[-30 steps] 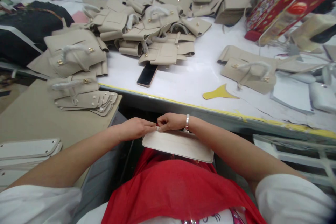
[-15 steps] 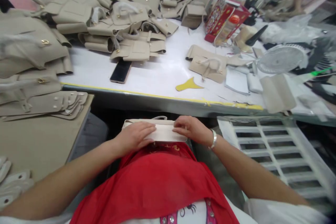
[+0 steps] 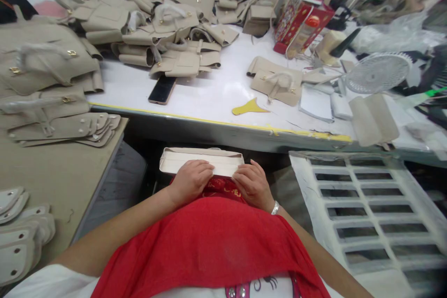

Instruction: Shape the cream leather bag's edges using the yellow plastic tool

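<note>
A person's left hand (image 3: 193, 178) and right hand (image 3: 254, 181), fingers curled, grip the near edge of a pale bag piece (image 3: 178, 160) just beyond a red apron (image 3: 216, 247): left near its middle, right at its right end. On the white table (image 3: 206, 95) beyond lie a phone (image 3: 162, 90), a yellow cutout (image 3: 249, 107) and, farther off, heaped beige bags (image 3: 181, 21).

Dark phone (image 3: 163, 89) on white table (image 3: 206, 89), yellow cutout (image 3: 250, 107), red bag (image 3: 289, 19), slatted rack (image 3: 370, 221)
</note>
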A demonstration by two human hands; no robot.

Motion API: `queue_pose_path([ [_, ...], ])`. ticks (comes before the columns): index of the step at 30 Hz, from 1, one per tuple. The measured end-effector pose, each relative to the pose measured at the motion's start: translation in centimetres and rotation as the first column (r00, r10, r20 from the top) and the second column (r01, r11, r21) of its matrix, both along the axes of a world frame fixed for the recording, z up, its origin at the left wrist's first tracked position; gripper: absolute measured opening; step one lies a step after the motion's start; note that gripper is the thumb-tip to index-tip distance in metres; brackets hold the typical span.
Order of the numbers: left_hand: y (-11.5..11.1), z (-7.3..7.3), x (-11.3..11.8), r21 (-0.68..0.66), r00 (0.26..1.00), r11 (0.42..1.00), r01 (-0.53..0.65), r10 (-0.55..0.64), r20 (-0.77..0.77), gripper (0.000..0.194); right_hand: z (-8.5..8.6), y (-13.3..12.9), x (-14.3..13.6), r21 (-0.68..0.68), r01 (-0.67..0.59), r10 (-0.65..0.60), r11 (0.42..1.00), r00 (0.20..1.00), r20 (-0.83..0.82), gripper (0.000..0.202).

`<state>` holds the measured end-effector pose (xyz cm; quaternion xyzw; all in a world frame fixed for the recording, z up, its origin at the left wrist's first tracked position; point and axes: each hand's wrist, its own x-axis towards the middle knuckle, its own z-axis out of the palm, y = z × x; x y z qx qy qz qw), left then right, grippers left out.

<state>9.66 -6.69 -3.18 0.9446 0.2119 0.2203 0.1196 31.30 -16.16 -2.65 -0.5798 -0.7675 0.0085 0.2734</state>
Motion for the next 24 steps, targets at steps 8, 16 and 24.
queue_pose_path([
  [8, -0.3, 1.6, 1.4, 0.017, 0.977, 0.996, -0.084, 0.086, -0.196, 0.014, -0.1, 0.4, -1.8, -0.015, 0.221, -0.221, 0.975, 0.974, 0.044, 0.011],
  [16, 0.3, 3.9, 2.9, -0.063, 0.864, 0.972, -0.225, 0.169, -0.474, 0.016, -0.5, 0.3, -1.8, -0.27, 0.578, -0.617, 0.77, 0.783, -0.082, 0.038],
  [24, 1.3, 3.0, 2.3, -0.257, 0.886, 0.928, -0.271, 0.136, -0.443, 0.019, 0.6, 1.1, -1.9, -0.926, -0.08, -0.776, 0.369, 0.522, -0.354, 0.051],
])
